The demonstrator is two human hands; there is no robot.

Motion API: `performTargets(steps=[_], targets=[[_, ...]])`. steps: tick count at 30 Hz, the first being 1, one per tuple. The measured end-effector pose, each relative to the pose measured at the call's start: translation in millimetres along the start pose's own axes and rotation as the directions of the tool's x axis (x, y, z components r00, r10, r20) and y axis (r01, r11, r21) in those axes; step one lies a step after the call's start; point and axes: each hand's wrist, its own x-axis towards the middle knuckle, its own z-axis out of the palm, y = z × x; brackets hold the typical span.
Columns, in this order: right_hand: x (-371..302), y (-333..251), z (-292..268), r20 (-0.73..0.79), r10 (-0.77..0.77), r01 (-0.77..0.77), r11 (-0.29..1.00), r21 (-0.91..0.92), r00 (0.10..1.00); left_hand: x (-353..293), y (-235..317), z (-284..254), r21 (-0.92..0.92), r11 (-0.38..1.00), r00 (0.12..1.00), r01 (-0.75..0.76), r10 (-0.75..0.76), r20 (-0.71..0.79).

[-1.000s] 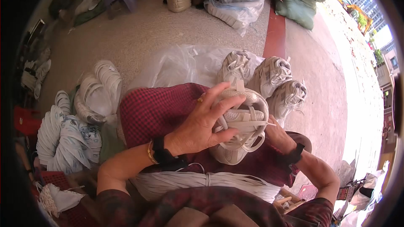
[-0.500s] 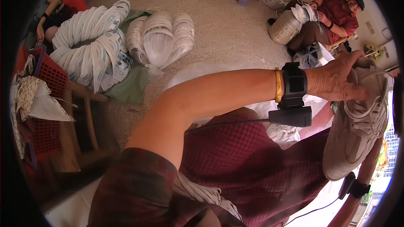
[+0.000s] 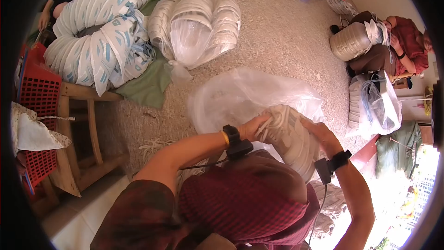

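Observation:
A beige lace-up sneaker (image 3: pixel 289 132) is between my two hands, low in front of my lap. My left hand (image 3: pixel 255 127) grips its laced side, the fingers closed near the laces. My right hand (image 3: pixel 322 136) is closed on the opposite side, its fingertips partly hidden. Ridged layers below the laces look like more shoes nested with it, though I cannot tell for sure. Behind and around the sneaker spreads a crumpled clear plastic bag (image 3: pixel 217 95). More pale shoes (image 3: pixel 328 203) lie beside my lap at the right, partly covered by my arm.
Coiled stacks of white shoe pieces (image 3: pixel 99 41) lie on green cloth (image 3: pixel 150 83), beside a filled clear bag (image 3: pixel 196 32). A wooden stool (image 3: pixel 88 92) and red basket (image 3: pixel 44 97) stand at left. Another person (image 3: pixel 407 46) sits at right behind a white bag (image 3: pixel 374 106).
The sneaker has come from the far right to the middle, above the plastic bag. My left arm has drawn back, and my right hand now shows on the sneaker. The view has shifted.

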Motion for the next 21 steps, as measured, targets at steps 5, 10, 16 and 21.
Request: performTargets(steps=[5,10,16,21], targets=[[103.0,-25.9,25.9,0.26,-0.169,0.26,0.89,-0.373,0.951,-47.7,49.8,-56.1,0.193,0.942,0.94,-0.275,0.305,-0.151],[168.5,-13.9,123.9,0.216,-0.153,0.183,0.975,-0.125,0.964,-81.3,85.5,-133.2,0.486,0.845,0.788,-0.22,0.448,-0.422],[144.5,57.2,217.7,0.365,0.22,-0.184,0.974,-0.13,0.905,-101.6,53.3,-155.9,0.841,0.537,0.469,0.072,0.726,-0.504],[141.9,52.8,200.2,0.208,-0.042,0.081,0.98,-0.184,0.977,-103.1,49.4,-114.9,0.884,0.455,0.51,0.113,0.736,-0.444]])
